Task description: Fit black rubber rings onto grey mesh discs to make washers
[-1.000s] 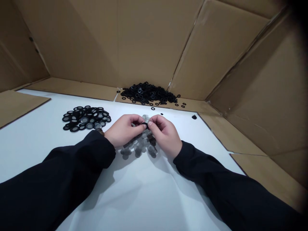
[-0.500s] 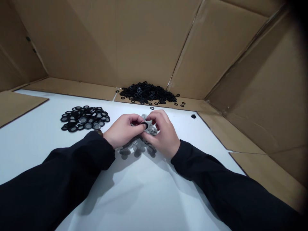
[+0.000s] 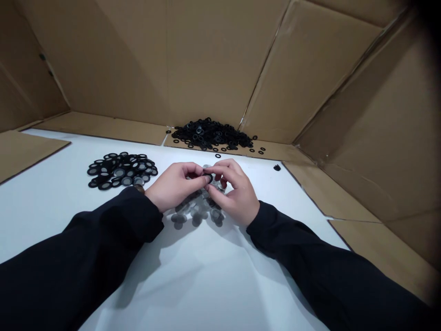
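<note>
Between thumb and fingers, my left hand [image 3: 177, 184] pinches a black rubber ring [image 3: 210, 177] above a pile of small grey mesh discs [image 3: 198, 214]. My right hand [image 3: 234, 191] meets it from the other side, its fingertips and thumb closed in at the ring's edge. Whether a disc sits inside the ring is hidden by the fingers. The disc pile lies on the white table [image 3: 206, 285], partly covered by both hands.
Left of my hands lies a heap of black rings with grey mesh centres [image 3: 120, 170]. A larger heap of plain black rings [image 3: 210, 133] rests against the back cardboard wall [image 3: 213, 59]. A small black piece [image 3: 277, 168] lies to the right. Cardboard strips [image 3: 358, 239] border the table.
My right fingers have straightened a little and moved left, closing in on the ring. My left hand stays nearly in place, still pinching it.
</note>
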`<control>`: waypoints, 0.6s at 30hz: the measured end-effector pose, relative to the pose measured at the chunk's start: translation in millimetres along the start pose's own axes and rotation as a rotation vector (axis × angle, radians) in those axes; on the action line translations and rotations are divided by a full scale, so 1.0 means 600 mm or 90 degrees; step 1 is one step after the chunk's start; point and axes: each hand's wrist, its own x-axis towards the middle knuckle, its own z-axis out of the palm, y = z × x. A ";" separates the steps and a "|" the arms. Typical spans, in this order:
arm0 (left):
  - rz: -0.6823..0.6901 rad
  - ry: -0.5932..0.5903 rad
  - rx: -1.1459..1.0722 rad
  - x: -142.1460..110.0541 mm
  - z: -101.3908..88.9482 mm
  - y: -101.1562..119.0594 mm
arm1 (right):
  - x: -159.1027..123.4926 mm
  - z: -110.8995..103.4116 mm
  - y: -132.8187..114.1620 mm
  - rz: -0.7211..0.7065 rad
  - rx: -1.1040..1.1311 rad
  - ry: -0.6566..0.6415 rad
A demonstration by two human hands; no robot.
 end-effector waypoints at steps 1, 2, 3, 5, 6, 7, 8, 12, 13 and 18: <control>0.003 -0.005 -0.006 0.000 0.000 0.001 | 0.001 0.000 -0.001 0.008 0.000 0.006; 0.005 -0.007 -0.009 0.000 0.000 0.001 | 0.002 0.000 -0.002 0.018 0.000 0.012; 0.005 -0.007 -0.011 -0.001 0.000 0.002 | 0.003 0.000 -0.003 0.027 0.000 0.017; -0.001 -0.003 -0.015 -0.001 0.000 0.003 | 0.004 0.000 -0.004 0.047 0.004 0.027; -0.006 -0.001 -0.020 -0.001 0.000 0.003 | 0.004 0.000 -0.005 0.059 0.007 0.030; -0.010 0.002 -0.023 -0.001 0.000 0.003 | 0.003 0.001 -0.004 0.074 0.011 0.031; -0.012 0.004 -0.025 0.000 0.000 0.002 | 0.003 0.001 -0.004 0.090 0.014 0.031; -0.005 0.012 0.002 0.001 -0.002 -0.001 | 0.000 0.004 -0.001 0.150 0.044 0.023; -0.002 0.019 0.017 0.001 -0.003 -0.002 | -0.001 0.005 0.000 0.163 0.065 0.017; 0.050 0.026 0.114 0.001 -0.008 -0.005 | -0.001 0.009 0.002 0.246 0.188 0.012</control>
